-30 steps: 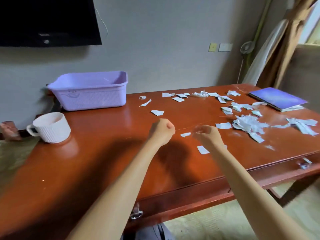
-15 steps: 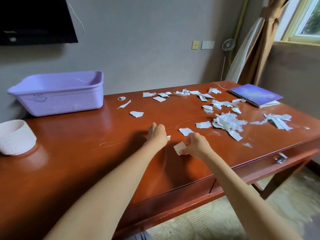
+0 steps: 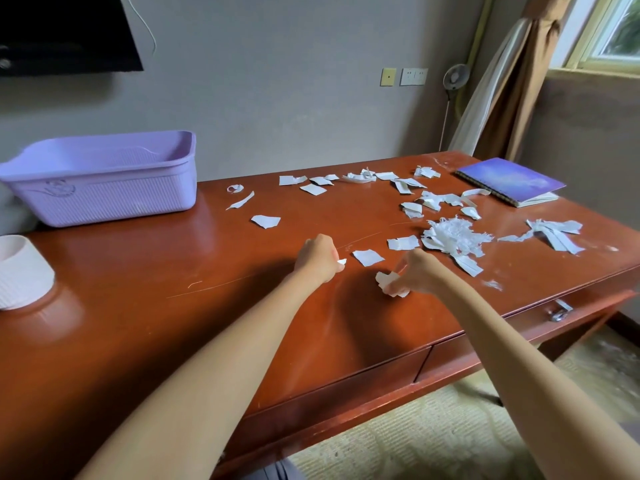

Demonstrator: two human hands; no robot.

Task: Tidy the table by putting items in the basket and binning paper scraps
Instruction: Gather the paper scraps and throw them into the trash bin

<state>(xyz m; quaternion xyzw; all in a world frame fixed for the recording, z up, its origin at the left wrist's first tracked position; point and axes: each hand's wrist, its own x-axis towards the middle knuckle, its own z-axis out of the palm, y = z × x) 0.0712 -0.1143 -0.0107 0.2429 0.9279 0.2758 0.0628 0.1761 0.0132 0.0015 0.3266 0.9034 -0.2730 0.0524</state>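
Many white paper scraps (image 3: 450, 237) lie scattered over the right half of the red-brown table (image 3: 173, 323). My right hand (image 3: 414, 271) grips a crumpled bunch of paper scraps (image 3: 386, 282) just above the table's middle. My left hand (image 3: 320, 258) is curled into a fist, and a small white scrap (image 3: 341, 261) sticks out of it. One loose scrap (image 3: 368, 257) lies between my two hands. The purple basket (image 3: 104, 199) stands at the back left. A purple notebook (image 3: 509, 180) lies at the back right.
A white ribbed mug (image 3: 20, 271) sits at the left edge of the table. A dark screen (image 3: 65, 32) hangs on the wall above the basket. A curtain (image 3: 512, 81) and a window are at the right. Drawers with metal handles (image 3: 559, 311) front the table.
My right hand has gathered its scrap up off the table into a crumpled bunch. My left hand has stayed fisted by the loose scrap. The view has swung a little to the right.
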